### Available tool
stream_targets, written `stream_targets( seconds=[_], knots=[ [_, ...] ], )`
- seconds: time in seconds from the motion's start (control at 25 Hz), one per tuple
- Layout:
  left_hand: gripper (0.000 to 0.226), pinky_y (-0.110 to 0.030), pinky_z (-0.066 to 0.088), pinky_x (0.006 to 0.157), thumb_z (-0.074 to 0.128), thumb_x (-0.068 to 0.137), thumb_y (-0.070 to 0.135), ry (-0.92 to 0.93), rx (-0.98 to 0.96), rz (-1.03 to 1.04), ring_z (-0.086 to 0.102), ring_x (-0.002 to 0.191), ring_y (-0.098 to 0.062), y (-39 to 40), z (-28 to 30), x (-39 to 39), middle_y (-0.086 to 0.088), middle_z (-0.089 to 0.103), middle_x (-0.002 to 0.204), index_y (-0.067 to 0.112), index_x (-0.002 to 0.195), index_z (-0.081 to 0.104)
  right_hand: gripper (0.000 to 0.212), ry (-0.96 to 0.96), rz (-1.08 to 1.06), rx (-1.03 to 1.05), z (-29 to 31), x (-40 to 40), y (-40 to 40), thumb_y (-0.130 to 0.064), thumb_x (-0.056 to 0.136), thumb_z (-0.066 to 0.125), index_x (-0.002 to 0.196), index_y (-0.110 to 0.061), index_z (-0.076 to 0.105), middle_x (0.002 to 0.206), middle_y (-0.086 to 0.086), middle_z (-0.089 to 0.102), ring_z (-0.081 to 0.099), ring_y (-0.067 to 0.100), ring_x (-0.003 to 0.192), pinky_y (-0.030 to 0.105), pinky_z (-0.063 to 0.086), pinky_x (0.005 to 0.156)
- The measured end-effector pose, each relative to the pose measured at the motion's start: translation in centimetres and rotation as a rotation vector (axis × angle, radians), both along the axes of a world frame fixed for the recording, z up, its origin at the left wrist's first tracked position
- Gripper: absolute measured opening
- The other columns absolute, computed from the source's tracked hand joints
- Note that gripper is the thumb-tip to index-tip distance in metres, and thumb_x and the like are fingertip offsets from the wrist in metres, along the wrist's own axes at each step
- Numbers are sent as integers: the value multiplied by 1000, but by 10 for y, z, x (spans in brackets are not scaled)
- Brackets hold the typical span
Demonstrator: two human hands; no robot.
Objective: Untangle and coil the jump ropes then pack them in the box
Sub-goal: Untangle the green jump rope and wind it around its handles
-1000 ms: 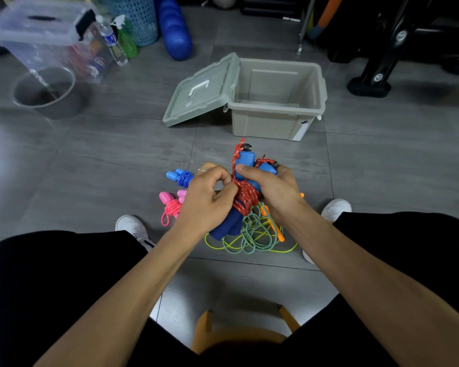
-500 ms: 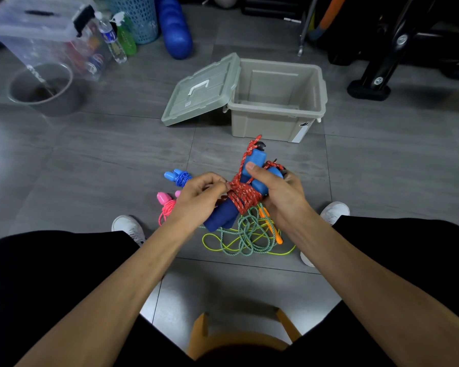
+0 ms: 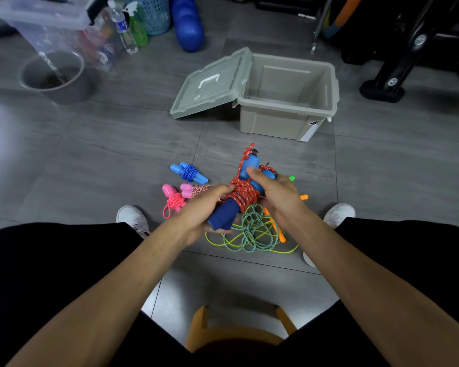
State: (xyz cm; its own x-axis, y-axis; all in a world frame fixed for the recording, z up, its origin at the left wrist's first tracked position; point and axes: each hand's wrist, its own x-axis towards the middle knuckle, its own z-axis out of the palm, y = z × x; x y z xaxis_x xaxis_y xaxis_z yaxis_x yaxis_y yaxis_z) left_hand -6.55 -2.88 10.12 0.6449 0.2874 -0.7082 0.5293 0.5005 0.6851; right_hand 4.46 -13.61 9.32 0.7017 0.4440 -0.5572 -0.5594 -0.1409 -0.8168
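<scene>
Now I see the open grey box (image 3: 289,102) on the floor ahead, holding no ropes. The red rope (image 3: 243,193) has been lowered and its wrap looks finished, ready to pack. Left hand (image 3: 200,209) and right hand (image 3: 277,193) both grip this bundle.

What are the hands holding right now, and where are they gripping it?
Both hold the red jump rope bundle: the left hand grips its dark blue handles' lower end, the right hand pinches the upper handles.
</scene>
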Motion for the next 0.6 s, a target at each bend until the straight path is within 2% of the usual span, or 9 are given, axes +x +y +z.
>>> stream_targets(
  seconds=[0.08,0.12,0.2,0.32,0.4,0.48,0.6],
  knots=[
    [16,-36,52,69,62,90,31,19,110,102,64,69,-22,5,-15,-1,-9,69,81,17,82,64,19,-103,126,-209,-10,2,2,-35,84,69,83,-16,64,85,5,70,68,20,79,43,56,83],
    [17,-34,51,67,64,89,33,51,193,120,64,69,-21,11,-25,-3,-9,70,83,18,81,65,22,-178,206,-311,-18,3,3,-37,84,68,80,-16,64,83,5,70,67,18,76,42,55,81],
    [21,-38,53,73,67,86,39,163,324,147,64,74,-23,27,-51,-5,-9,71,89,19,78,67,25,-275,353,-429,-29,5,6,-38,84,67,83,-12,67,84,7,72,65,16,71,39,55,78],
    [30,-42,54,84,65,87,41,282,385,281,62,79,-26,54,-87,-5,-12,67,88,17,70,62,24,-348,528,-493,-40,9,14,-36,84,66,89,-13,69,86,5,73,67,15,73,28,51,69],
    [29,-41,54,89,63,89,40,355,405,347,63,88,-27,72,-113,0,-11,64,95,11,84,64,22,-399,601,-540,-50,13,20,-37,83,66,88,-16,69,82,2,72,67,16,77,28,50,71],
    [40,-42,53,91,62,88,43,440,437,332,65,97,-30,92,-144,4,-11,66,106,9,106,65,16,-409,642,-576,-65,17,27,-37,83,66,85,-21,67,76,-2,69,64,15,75,26,48,68],
    [51,-41,55,85,63,78,53,491,465,392,67,93,-31,112,-183,12,-10,70,105,11,107,66,15,-420,673,-602,-93,24,37,-37,82,66,73,-25,62,76,-4,68,64,16,78,29,49,73]
  ],
)
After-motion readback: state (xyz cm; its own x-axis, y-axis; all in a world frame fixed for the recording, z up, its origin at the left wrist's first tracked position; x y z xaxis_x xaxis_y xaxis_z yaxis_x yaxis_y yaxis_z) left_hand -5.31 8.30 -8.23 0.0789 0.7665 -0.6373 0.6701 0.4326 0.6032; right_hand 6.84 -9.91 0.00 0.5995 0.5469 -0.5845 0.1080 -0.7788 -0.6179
